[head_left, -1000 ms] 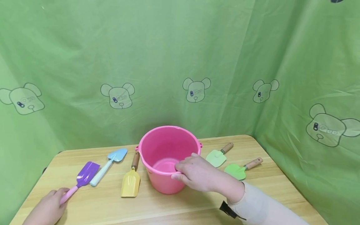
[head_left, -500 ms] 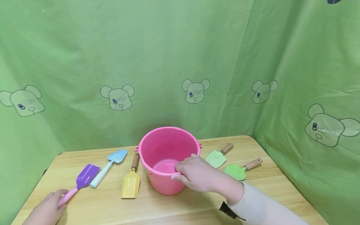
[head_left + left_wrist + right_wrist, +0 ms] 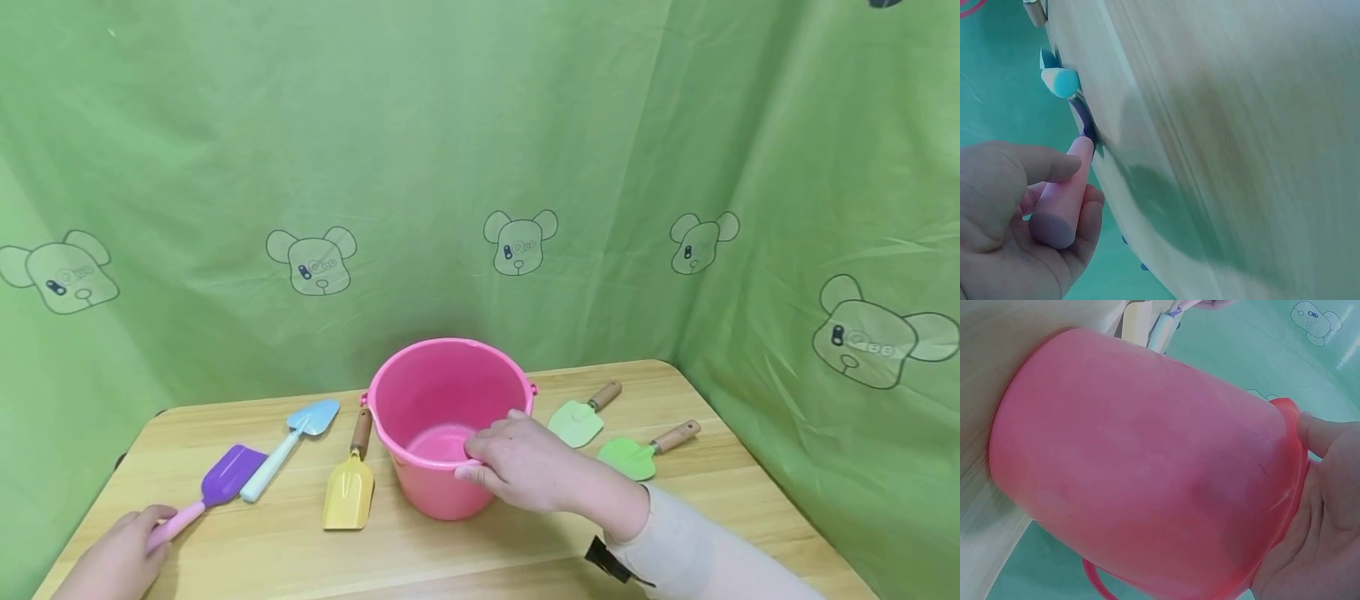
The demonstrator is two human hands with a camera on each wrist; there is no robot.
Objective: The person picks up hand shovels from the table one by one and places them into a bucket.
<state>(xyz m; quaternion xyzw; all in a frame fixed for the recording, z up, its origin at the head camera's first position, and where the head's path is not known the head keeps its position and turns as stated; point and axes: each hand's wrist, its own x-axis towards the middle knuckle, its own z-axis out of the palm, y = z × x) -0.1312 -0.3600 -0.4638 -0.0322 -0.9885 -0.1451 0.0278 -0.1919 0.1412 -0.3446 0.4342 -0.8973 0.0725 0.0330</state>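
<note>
At the left of the table my left hand (image 3: 123, 550) grips the pink handle (image 3: 1066, 200) of a purple shovel (image 3: 229, 475). In the left wrist view the thumb lies over the handle and the fingers curl under it. A pink bucket (image 3: 453, 483) stands upright mid-table, and nothing shows inside it. My right hand (image 3: 521, 462) holds the bucket's near right rim, fingers over the edge and thumb outside. The right wrist view shows the bucket's side wall (image 3: 1135, 450) close up, with the thumb (image 3: 1319, 432) at the rim.
Beside the purple shovel lies a light blue trowel (image 3: 288, 450). A yellow shovel (image 3: 348, 492) is just left of the bucket. Right of it lie a pale green shovel (image 3: 577, 422) and a bright green trowel (image 3: 628, 457). Green curtains (image 3: 420, 150) surround the wooden table (image 3: 420, 567).
My left hand has drawn slightly left and toward me with the purple shovel, whose blade shifts a little nearer. The right hand and bucket stay in place.
</note>
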